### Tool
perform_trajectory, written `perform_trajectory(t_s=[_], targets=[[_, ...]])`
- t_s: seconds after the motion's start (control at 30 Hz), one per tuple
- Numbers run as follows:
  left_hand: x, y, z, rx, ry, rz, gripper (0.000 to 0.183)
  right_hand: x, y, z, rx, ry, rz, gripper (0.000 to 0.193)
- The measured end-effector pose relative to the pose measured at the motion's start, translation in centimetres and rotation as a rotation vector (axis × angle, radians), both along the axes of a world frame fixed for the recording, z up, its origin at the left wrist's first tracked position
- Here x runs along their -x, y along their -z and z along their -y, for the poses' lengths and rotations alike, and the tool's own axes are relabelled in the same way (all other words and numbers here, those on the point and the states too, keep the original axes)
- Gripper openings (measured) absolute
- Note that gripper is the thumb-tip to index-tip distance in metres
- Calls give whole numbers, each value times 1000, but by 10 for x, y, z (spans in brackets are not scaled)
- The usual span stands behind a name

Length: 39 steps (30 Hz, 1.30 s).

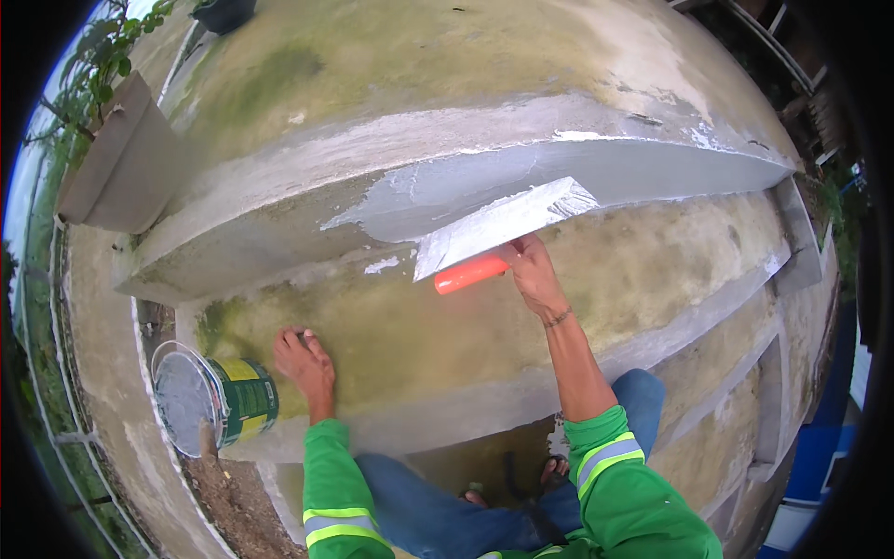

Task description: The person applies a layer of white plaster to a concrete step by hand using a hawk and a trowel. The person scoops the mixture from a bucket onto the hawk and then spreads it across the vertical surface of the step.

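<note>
My right hand (534,273) is closed on the orange handle of a wide plastering trowel (503,226). The trowel's flat blade is smeared with white-grey paste, and it tilts in front of the step's upright face. Smooth wet grey coating (466,184) covers much of that face, while its left part is bare, stained concrete. On the mossy tread my left hand (305,361) rests with its fingers curled; a dark spot shows between them, too small to name. Left of this hand stands a green and yellow bucket (247,401) of grey paste, with a brown handle-like piece at its rim.
A potted plant (121,158) in a tall planter stands at the upper left, with a dark pot (223,13) further back. Lower concrete steps (708,410) run to the right. Brown soil (237,508) lies below the bucket, and a metal railing (79,437) borders the far left.
</note>
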State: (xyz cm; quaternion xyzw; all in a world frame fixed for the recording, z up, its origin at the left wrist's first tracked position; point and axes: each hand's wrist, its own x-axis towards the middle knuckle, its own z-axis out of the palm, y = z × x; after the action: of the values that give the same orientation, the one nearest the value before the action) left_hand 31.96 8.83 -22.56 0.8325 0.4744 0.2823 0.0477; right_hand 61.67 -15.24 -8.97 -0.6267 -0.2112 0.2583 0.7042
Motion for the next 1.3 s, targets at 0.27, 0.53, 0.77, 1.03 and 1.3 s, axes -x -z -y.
perform_trajectory(t_s=[0.27,0.53,0.77,1.03,1.3], targets=[[-3,2,1,-25,4,-29,23,-55,3,-10,-135,-22,-181,35],[-1,0,3,-31,5,-33,22,-44,-111,-7,-295,-80,14,36],[-5,-2,3,-62,-6,-45,20,-27,23,35,-328,77,-184,33],[-5,-3,1,-20,-4,-59,22,-57,97,10,-104,-115,-437,38],[-8,-5,4,-37,12,-63,20,-88,102,-2,-58,-167,-424,34]])
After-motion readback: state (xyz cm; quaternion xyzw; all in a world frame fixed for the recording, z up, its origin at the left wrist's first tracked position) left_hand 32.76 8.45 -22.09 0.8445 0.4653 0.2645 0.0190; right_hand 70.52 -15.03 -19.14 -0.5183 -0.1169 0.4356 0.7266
